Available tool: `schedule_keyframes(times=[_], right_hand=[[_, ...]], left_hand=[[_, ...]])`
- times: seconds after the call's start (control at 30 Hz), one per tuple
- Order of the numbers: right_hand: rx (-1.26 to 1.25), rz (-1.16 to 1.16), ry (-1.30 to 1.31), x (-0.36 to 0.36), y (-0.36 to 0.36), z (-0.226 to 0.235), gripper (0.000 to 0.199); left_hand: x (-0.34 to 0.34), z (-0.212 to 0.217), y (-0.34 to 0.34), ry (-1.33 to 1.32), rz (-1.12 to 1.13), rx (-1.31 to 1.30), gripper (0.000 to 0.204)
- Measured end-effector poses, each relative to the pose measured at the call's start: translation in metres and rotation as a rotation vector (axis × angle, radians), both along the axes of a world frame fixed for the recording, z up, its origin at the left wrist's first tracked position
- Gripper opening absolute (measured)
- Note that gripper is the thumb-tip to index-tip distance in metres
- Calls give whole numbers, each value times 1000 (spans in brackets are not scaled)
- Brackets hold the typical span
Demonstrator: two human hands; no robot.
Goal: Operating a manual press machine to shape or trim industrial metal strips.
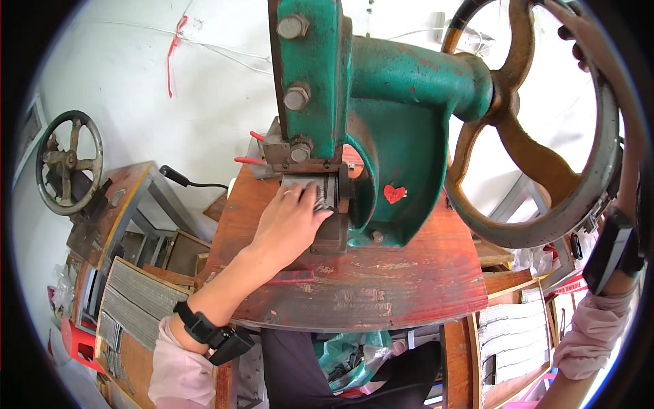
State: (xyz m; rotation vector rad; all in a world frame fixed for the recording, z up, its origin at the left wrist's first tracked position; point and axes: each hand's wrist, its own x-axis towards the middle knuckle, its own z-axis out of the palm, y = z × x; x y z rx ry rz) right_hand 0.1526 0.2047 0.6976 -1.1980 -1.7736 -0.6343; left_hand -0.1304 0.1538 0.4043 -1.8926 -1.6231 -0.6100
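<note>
while the left hand (289,213) touches a ridged grey piece (322,198) in the press (402,146), toward the far edge of the surface (422,279), its grip is unreadable; the right hand (587,33) clasps the handwheel (526,144), and turning early could crush fingertips (309,193).

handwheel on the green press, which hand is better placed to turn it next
Probably the right hand: it curls over the rim of the handwheel, while the left hand is at small grey pieces on the green press, away from that rim.
</note>
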Motion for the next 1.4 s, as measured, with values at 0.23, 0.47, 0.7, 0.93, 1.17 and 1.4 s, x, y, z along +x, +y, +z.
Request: schedule_keyframes(times=[0.23, 0.47, 0.7, 0.93, 1.17, 1.4], right_hand=[[364, 352, -275, -5, -12, -177, 46], [-446, 488, 95, -3, 0, -382, 28], [-480, 419, 65, -12, 0, -407, 30], [-534, 439, 68, -24, -8, -409, 27], [-621, 393, 27, 19, 5, -413, 26], [-625, 430, -17, 9, 9, -422, 26]], left_hand=[[-6, -22, -130, -2428, -672, -380, 55], [47, -83, -164, -2730, -909, -733, 59], [79, -218, -181, -3135, -358, -943, 53], [143, -277, -171, -3106, 712, -847, 61], [15, -135, -252, -1891, 87, -64, 31], [-166, -99, -460, -469, 1195, -105, 37]])
